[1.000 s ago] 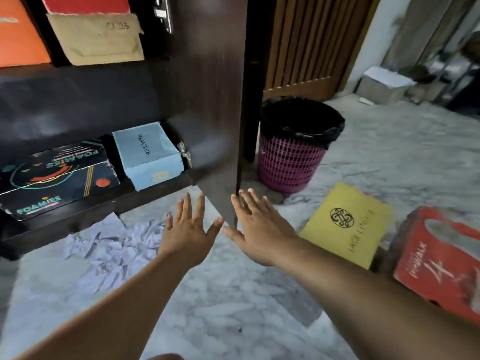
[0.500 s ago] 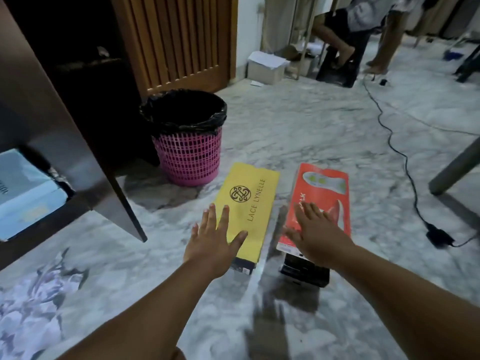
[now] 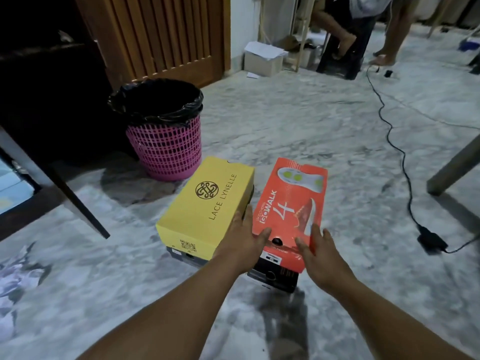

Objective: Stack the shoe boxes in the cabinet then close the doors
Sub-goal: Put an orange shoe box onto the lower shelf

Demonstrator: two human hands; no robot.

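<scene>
Two shoe boxes lie side by side on the marble floor. The yellow "Lace Lynelle" box (image 3: 205, 201) is on the left and the red "GoWalk 4" box (image 3: 288, 201) on the right, each with a dark base showing under its lid. My left hand (image 3: 241, 242) clasps the red box's near left corner, fingers in the gap between the boxes and thumb on the lid. My right hand (image 3: 319, 253) presses on its near right corner. The open dark cabinet door (image 3: 52, 113) stands at the left, with a pale blue box (image 3: 10, 188) just visible inside the cabinet.
A pink bin (image 3: 166, 144) with a black liner stands behind the yellow box. Crumpled paper (image 3: 15, 276) lies at the lower left. A black cable (image 3: 397, 152) with an adapter (image 3: 431, 240) runs along the right, near a table leg (image 3: 454, 167). A person's legs (image 3: 389, 35) are at the back.
My view swung from the cabinet to the boxes on the floor. Both hands moved off the door edge onto the red box, the left crossing over from the yellow box.
</scene>
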